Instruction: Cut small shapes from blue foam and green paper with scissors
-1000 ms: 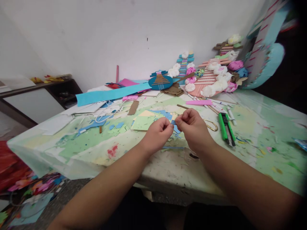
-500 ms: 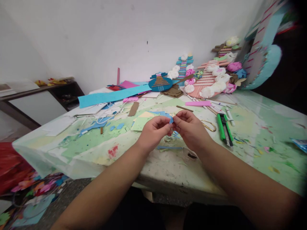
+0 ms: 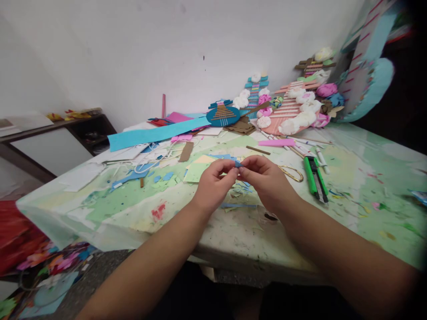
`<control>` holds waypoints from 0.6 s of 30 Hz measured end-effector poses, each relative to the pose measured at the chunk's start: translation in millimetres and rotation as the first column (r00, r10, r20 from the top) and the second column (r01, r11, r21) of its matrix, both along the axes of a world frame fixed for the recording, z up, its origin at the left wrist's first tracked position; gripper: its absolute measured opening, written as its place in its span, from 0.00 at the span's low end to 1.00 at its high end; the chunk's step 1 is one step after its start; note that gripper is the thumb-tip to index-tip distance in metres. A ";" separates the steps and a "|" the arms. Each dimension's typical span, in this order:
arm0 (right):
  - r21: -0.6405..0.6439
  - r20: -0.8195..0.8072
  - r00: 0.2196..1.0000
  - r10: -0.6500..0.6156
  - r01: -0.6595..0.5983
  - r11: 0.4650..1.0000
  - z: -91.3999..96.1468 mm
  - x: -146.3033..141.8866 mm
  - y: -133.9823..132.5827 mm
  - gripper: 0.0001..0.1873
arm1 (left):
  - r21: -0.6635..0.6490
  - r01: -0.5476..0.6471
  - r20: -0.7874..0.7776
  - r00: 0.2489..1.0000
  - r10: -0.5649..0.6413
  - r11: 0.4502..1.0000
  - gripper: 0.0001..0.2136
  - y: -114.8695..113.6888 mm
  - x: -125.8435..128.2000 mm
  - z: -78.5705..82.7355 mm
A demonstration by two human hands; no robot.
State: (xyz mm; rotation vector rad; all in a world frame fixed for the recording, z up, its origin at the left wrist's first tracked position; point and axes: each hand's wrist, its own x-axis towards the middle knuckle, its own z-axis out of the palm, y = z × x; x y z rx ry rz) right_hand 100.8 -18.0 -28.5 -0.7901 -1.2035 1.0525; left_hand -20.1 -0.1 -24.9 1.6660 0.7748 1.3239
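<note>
A small piece of blue paper [image 3: 238, 164] is pinched between the fingertips of both hands, held just above the table. My left hand [image 3: 215, 181] grips it from the left with thumb and forefinger. From the right, my right hand [image 3: 263, 177] closes on the same piece, its fingertips meeting those of the left. Most of the piece is hidden by the fingers. Behind the hands lie light green and yellow paper sheets [image 3: 195, 171] and blue paper scraps [image 3: 167, 176]. Gold-handled scissors [image 3: 295, 174] lie partly behind my right hand.
A green box cutter [image 3: 315, 180] lies right of my right hand, near several white markers [image 3: 322, 160]. Along the wall stand paper-craft instruments, among them a teal one [image 3: 223, 114] and a pink one with paper flowers [image 3: 283, 118]. A long blue strip [image 3: 156, 133] lies at the back left.
The blue piece has turned from upright to flatter between the fingertips, and my hands have come closer together. The view has shifted slightly.
</note>
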 end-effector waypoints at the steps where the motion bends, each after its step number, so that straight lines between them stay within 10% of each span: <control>1: 0.004 0.029 0.999 -0.018 0.018 1.000 0.5 -0.3 -0.5 0.06 | 0.009 -0.015 -0.009 1.000 0.015 1.000 0.06 0.8 -0.1 -0.6; 5: 0.101 0.435 0.883 -0.176 0.147 0.984 6.7 6.0 -1.5 0.06 | -0.015 -0.064 0.036 0.997 0.064 0.998 0.05 5.8 0.1 -2.5; 9: 0.304 0.912 0.180 -0.369 0.306 0.902 10.7 34.0 8.3 0.10 | -0.209 -0.094 0.117 0.986 0.120 0.973 0.04 12.3 1.2 -2.3; 11: 0.280 0.960 -0.126 -0.251 0.495 0.823 8.0 52.2 17.4 0.16 | -0.302 -0.105 0.135 0.979 0.151 0.948 0.04 15.0 1.4 -1.8; 18: 0.030 0.965 -0.221 0.142 0.629 0.777 -0.6 86.7 37.6 0.21 | -0.376 -0.080 0.171 0.973 0.153 0.923 0.05 16.5 -1.9 1.1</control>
